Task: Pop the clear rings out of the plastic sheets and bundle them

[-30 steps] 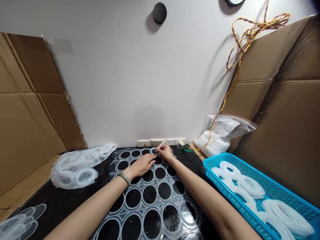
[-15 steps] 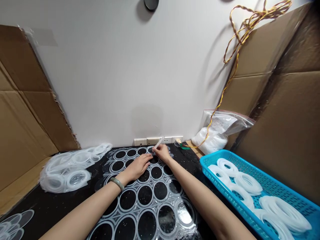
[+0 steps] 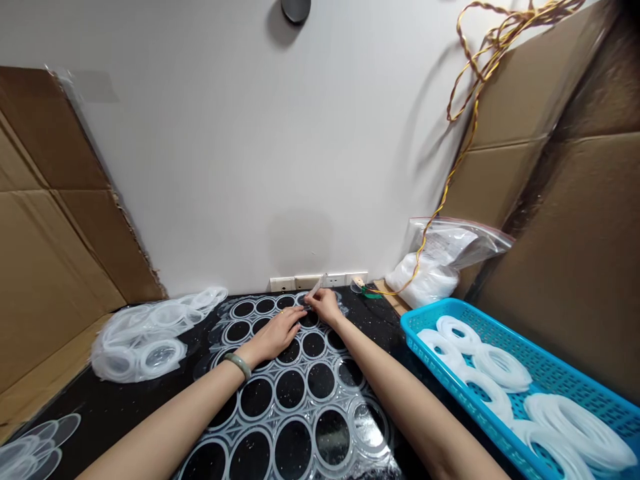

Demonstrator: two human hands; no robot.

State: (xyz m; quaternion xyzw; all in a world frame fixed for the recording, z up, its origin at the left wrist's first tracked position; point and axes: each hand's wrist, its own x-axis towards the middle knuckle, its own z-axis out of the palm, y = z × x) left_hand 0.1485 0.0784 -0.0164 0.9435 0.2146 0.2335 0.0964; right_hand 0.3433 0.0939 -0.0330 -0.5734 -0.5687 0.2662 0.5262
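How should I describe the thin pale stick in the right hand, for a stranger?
On the black table top by the white wall, find the sheet cut with round holes. At its far edge the right hand pinches a thin pale stick, tilted up toward the wall sockets. It alone is long and straight among the rings.

You face a white painted wall with white rectangular sockets at its foot and a round black fitting above; flattened brown corrugated cardboard sheets stand on both sides
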